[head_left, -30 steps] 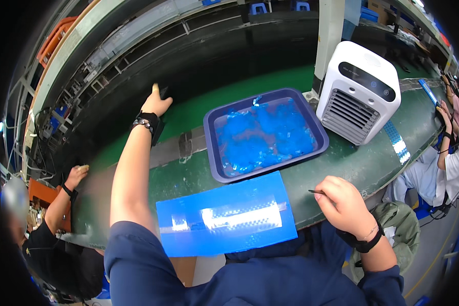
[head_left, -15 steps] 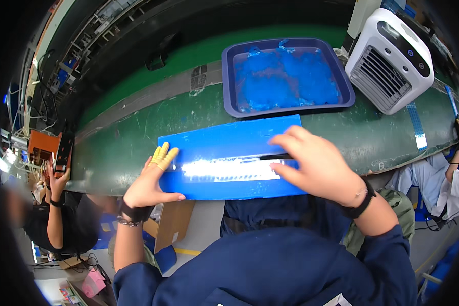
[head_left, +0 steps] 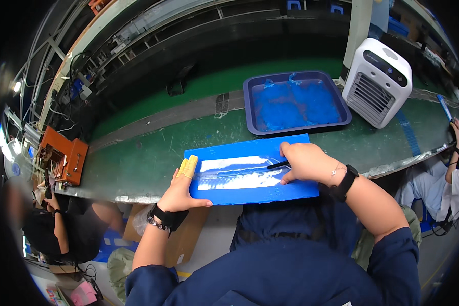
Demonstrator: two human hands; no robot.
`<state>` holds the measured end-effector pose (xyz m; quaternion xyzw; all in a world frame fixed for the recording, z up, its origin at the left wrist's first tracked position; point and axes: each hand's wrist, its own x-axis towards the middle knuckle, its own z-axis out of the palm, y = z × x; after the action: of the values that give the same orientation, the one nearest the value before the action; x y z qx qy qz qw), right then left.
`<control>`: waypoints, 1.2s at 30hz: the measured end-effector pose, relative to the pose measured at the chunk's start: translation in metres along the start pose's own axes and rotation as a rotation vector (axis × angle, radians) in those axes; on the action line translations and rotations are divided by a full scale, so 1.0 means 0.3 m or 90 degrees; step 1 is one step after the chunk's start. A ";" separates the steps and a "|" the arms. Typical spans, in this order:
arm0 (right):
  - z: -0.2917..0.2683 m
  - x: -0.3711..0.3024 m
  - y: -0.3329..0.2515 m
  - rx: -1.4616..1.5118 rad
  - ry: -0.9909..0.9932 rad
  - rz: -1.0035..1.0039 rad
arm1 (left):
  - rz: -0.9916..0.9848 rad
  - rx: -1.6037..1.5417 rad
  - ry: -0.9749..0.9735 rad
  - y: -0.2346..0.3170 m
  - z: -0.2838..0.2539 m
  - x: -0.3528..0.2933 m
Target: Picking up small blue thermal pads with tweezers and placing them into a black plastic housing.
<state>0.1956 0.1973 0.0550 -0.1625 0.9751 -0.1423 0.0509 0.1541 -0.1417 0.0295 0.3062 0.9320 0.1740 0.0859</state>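
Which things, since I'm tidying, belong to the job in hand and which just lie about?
In use:
blue board, under left hand
shiny strip on it
black tool, in right hand

Seemingly aside:
dark tray, perhaps related
white vented unit
orange box

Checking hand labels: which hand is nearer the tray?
Right. The right hand is on the tray's near side, at the blue board's right end; the left hand is farther off, at the board's left end.

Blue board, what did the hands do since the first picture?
The left hand came back from across the table to the blue board's left end. The right hand moved left over it. The black tool stayed in its grip; the tray stayed beside the white machine.
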 end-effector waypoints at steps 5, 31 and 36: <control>0.028 -0.027 -0.028 0.001 0.011 -0.075 | 0.016 -0.017 0.021 0.015 0.000 0.011; 1.222 -1.981 0.815 0.163 -0.007 1.347 | 0.070 -0.178 -0.039 0.097 0.048 0.099; 1.095 -1.821 0.915 0.211 0.343 1.489 | 0.033 -0.134 -0.028 0.195 0.073 0.111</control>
<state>0.6749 0.5414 -0.3102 0.8603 0.4819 -0.1624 -0.0355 0.1651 -0.0717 0.0296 0.3235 0.8980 0.2668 0.1335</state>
